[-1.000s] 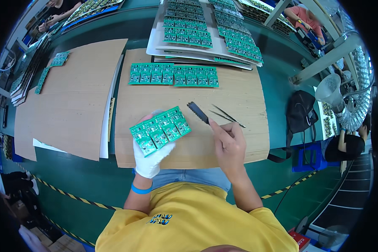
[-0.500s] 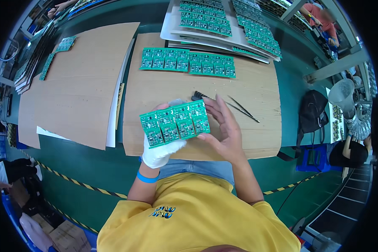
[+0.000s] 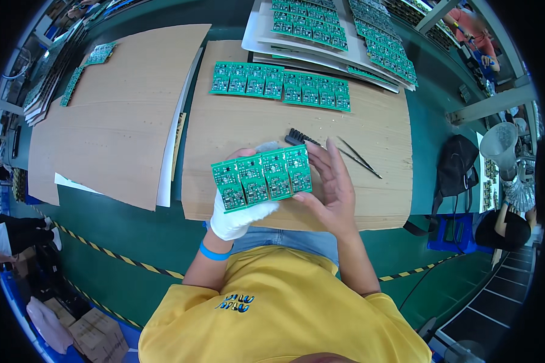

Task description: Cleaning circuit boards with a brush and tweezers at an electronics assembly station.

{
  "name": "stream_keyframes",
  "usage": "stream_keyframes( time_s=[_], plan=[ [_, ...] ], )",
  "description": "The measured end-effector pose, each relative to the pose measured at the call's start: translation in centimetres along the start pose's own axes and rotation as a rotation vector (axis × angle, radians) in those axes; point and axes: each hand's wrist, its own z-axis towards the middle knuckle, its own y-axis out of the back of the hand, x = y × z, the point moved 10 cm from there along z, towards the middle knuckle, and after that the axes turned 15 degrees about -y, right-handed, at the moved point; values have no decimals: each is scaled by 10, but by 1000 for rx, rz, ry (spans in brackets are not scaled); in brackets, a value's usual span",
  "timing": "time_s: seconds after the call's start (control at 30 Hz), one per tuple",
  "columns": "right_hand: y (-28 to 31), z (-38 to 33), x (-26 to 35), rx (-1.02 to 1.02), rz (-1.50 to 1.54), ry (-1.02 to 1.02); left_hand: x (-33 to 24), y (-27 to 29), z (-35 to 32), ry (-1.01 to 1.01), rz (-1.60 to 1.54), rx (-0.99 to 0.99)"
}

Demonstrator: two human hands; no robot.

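Note:
A green circuit board panel of several joined boards is held up, slightly tilted, over the near part of the cardboard. My left hand, in a white glove with bare fingertips and a blue wristband, grips it from below and behind at its left side. At the panel's right end is my bare right hand, thumb on the lower corner and fingers at the upper corner; some fingers are partly hidden behind it. A black brush and dark tweezers lie just beyond on the cardboard.
Two more panels lie side by side farther back on the cardboard sheet. Behind them rise stacked white trays bearing many boards. Another cardboard sheet lies left. A black backpack is at right. Other people work at the edges.
The whole view has shifted a little. Both hands still hold the panel, which sits slightly closer to me over the cardboard. The brush and tweezers stay put.

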Motion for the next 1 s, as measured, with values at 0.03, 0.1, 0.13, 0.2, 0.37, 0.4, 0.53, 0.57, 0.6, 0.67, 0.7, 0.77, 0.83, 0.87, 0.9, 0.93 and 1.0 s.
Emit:
stream_keyframes(
  time_s=[0.03, 0.1, 0.13, 0.2, 0.37, 0.4, 0.53, 0.57, 0.6, 0.67, 0.7, 0.77, 0.83, 0.87, 0.9, 0.93, 1.0],
  plan=[
    [0, 0, 1, -6, -9, 4, -1, 0, -1, -1, 1, -1],
    [-1, -2, 3, -10, -17, 9, 0, 1, -3, 12, -2, -11],
    [0, -3, 3, -10, -31, 14, -1, 2, -4, 18, -3, -16],
    [-1, -4, 2, -11, -59, 25, -1, 1, -5, 22, -7, -34],
    [0, -6, 3, -21, -66, 35, 1, 5, -7, 28, -22, -69],
    [-1, -6, 4, -19, -68, 35, 1, 5, -7, 27, -25, -69],
    [-1, -6, 3, -18, -72, 35, 0, 3, -6, 41, -54, -67],
    [0, -6, 2, -20, -70, 36, 0, 3, -6, 41, -54, -66],
    [0, -6, 2, -22, -69, 36, 0, 3, -6, 44, -54, -64],
    [1, -6, 2, -23, -65, 31, 1, 3, -5, 49, -55, -60],
    [1, -6, 2, -23, -62, 26, 1, 2, -5, 48, -56, -59],
    [2, -5, 2, -25, -59, 22, -1, 1, -5, 37, -47, -62],
    [1, -4, 3, -17, -61, 27, -2, 1, -4, 31, -43, -62],
    [0, -4, 4, -14, -61, 29, -2, 0, -3, 29, -53, -59],
    [0, -3, 7, -14, -61, 30, -2, -1, -3, 27, -63, -56],
    [0, -5, 13, -43, -127, 64, -1, -1, -2, 25, -72, -54],
    [0, -7, 27, -100, -259, 131, 0, -3, -1, 19, -77, -21]
  ],
)
